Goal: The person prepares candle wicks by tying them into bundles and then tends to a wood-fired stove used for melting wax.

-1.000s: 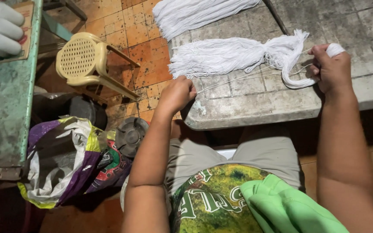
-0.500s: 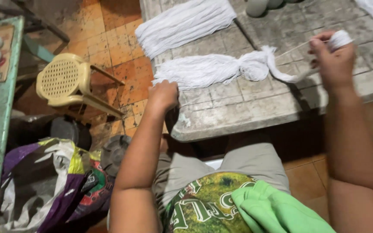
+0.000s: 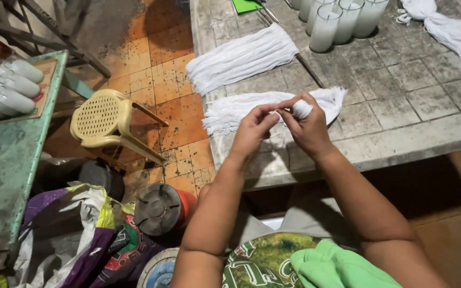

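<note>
Both hands pinched together above the stone worktop's (image 3: 401, 106) front edge, left hand (image 3: 252, 130) and right hand (image 3: 310, 128) gripping a small white string ball (image 3: 301, 109) over a white string bundle (image 3: 241, 109)

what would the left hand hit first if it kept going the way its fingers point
Probably the small white roll pinched in the right hand: the left hand points up and right at it, fingertips nearly touching. Depth is hard to judge.
</note>
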